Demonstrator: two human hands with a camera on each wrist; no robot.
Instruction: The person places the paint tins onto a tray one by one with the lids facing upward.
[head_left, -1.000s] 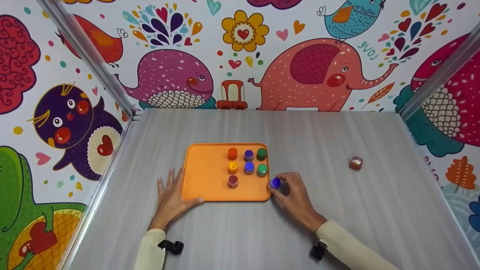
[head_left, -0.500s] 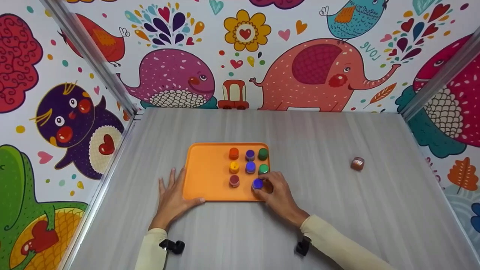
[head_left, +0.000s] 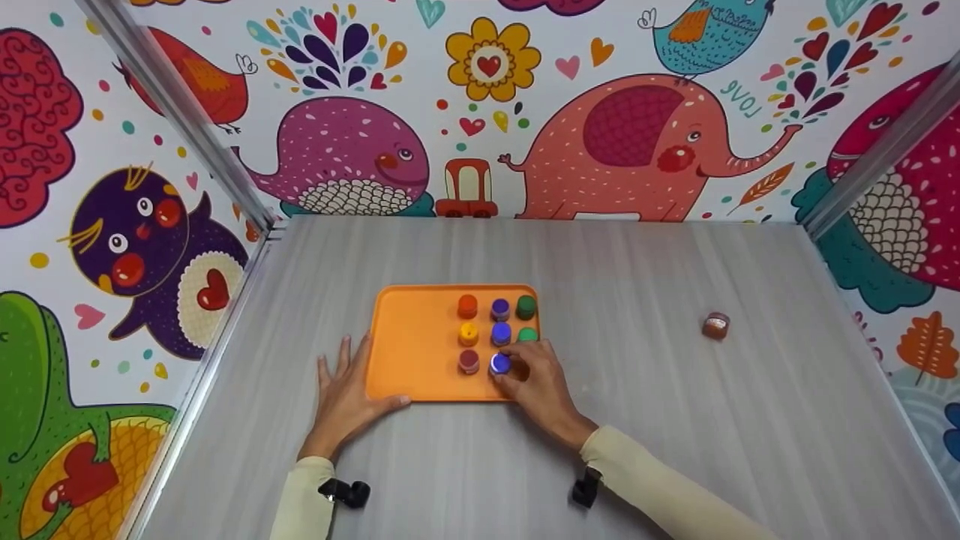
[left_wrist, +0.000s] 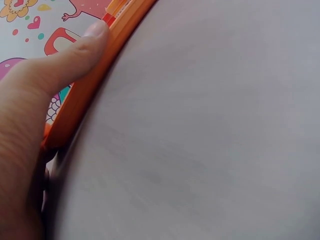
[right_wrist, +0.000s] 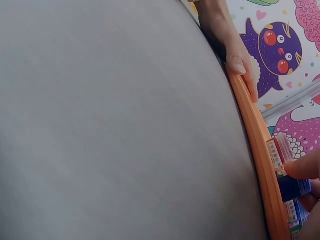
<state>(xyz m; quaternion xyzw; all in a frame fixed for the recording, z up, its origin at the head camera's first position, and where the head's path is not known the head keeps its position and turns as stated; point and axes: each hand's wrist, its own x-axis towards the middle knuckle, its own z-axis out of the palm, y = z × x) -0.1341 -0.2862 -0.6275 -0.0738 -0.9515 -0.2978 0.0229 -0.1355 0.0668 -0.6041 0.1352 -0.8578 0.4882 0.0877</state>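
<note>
In the head view my right hand (head_left: 546, 386) pinches a small paint jar with a blue lid (head_left: 500, 364) between thumb and fingers. The jar is at the front of the orange tray (head_left: 420, 345), just right of a jar with a dark red lid (head_left: 469, 361). The right wrist view shows the blue jar (right_wrist: 292, 189) beside the red one; whether its base touches the tray cannot be told. My left hand (head_left: 346, 405) rests against the tray's left side, fingers spread, thumb on the front rim. The left wrist view shows that thumb (left_wrist: 75, 60) on the rim.
Behind on the tray stand jars with orange-red (head_left: 467, 306), yellow (head_left: 468, 334), purple (head_left: 500, 309), blue (head_left: 501, 333), dark green (head_left: 526, 306) and lighter green lids (head_left: 528, 334), the last partly covered by my hand. A brown jar (head_left: 715, 325) is far right on the grey table (head_left: 637, 285).
My right hand has carried the blue-lidded jar leftward, from the tray's right edge to beside the dark red one. My left hand has stayed at the tray's left side.
</note>
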